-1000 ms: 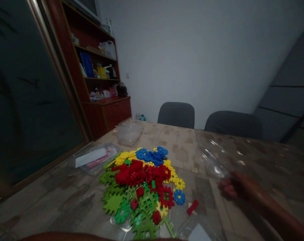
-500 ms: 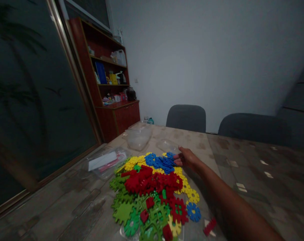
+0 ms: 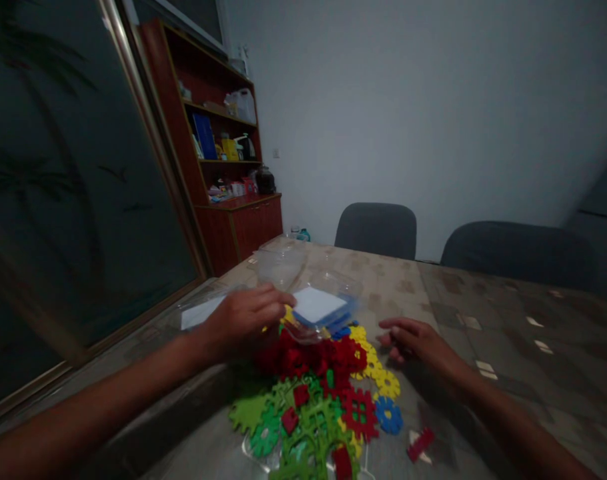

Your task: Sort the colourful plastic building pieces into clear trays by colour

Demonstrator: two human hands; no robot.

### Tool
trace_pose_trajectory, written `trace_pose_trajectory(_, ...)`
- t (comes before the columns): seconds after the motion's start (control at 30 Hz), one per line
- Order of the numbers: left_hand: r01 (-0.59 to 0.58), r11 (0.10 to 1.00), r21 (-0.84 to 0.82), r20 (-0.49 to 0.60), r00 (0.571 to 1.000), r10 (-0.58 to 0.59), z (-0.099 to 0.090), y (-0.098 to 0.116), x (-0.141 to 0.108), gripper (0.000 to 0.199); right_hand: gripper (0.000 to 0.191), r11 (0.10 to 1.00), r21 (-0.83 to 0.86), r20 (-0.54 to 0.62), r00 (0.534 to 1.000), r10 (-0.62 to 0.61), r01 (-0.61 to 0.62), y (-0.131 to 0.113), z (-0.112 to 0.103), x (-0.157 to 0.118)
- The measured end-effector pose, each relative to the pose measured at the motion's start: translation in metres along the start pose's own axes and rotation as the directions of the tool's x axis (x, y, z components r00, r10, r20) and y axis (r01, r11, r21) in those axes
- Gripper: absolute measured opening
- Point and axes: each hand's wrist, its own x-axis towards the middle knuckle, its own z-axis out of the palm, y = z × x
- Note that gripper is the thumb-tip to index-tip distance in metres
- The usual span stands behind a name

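My left hand [image 3: 251, 313] pinches the near-left edge of a clear plastic bag [image 3: 321, 308] with a white and blue card showing in it; the bag is blurred. Beneath and in front of it lies a heap of flat toy pieces: red ones [image 3: 303, 357] in the middle, green ones [image 3: 313, 427] nearest me, yellow ones [image 3: 387, 384] on the right. Blue pieces [image 3: 340, 332] are partly covered by the bag. To the right of the heap my right hand [image 3: 408, 339] hovers with its fingers apart and holds nothing.
Clear plastic containers [image 3: 281, 267] stand at the table's far left. Another plastic bag with a white sheet [image 3: 199, 313] lies behind my left forearm. A loose red piece [image 3: 420, 445] is at the near right. Two grey chairs [image 3: 376, 230] stand beyond the table, and a shelf cabinet [image 3: 238, 227] is at the left.
My left hand has entered from the left and holds a bag over the heap. My right hand has moved away from the blue pieces, rightward and nearer me.
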Motion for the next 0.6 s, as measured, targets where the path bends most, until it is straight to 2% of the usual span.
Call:
trace_pose_trajectory(0.03,0.011,0.997,0.071,0.017,1.0,-0.012,-0.003,-0.017,-0.012,0.015,0.03,1.0,0.016,0.003,1.0,0.013,-0.013,0.002,-0.002,-0.005)
trace_pose_trajectory(0.1,0.092,0.986,0.142,0.151,0.982,-0.113,-0.009,-0.046,-0.041,0.024,0.03,0.999,0.035,-0.005,1.0,0.026,-0.025,0.006,-0.003,-0.01)
trace_pose_trajectory(0.13,0.147,0.977,0.155,0.236,0.955,-0.182,-0.011,-0.058,-0.056,0.026,0.029,0.999,0.035,-0.014,1.0,0.025,-0.025,0.008,-0.002,-0.01)
trace_pose_trajectory(0.2,0.236,0.961,0.143,0.325,0.906,-0.271,-0.016,-0.077,-0.086,0.026,0.03,1.0,0.015,-0.034,0.999,0.016,-0.015,0.012,-0.001,-0.006)
trace_pose_trajectory(0.27,0.341,0.93,0.137,0.325,0.872,-0.367,-0.019,-0.091,-0.113,0.026,0.032,0.999,-0.033,-0.062,0.998,-0.011,0.009,0.015,0.002,0.002)
trace_pose_trajectory(0.37,0.506,0.856,0.106,0.249,0.82,-0.515,-0.022,-0.103,-0.143,0.027,0.042,0.983,-0.169,-0.124,0.988,-0.097,0.075,0.014,0.007,0.018)
trace_pose_trajectory(0.47,0.57,0.816,0.094,0.228,0.786,-0.575,-0.021,-0.106,-0.16,0.034,0.055,0.924,-0.349,-0.159,0.961,-0.224,0.158,0.007,0.014,0.035)
trace_pose_trajectory(0.53,0.592,0.8,0.095,0.223,0.771,-0.597,-0.02,-0.107,-0.166,0.04,0.061,0.869,-0.451,-0.144,0.944,-0.295,0.203,0.002,0.022,0.046)
trace_pose_trajectory(0.6,0.627,0.774,0.094,0.175,0.755,-0.633,-0.021,-0.107,-0.168,0.045,0.063,0.817,-0.53,-0.118,0.934,-0.336,0.227,-0.002,0.03,0.056)
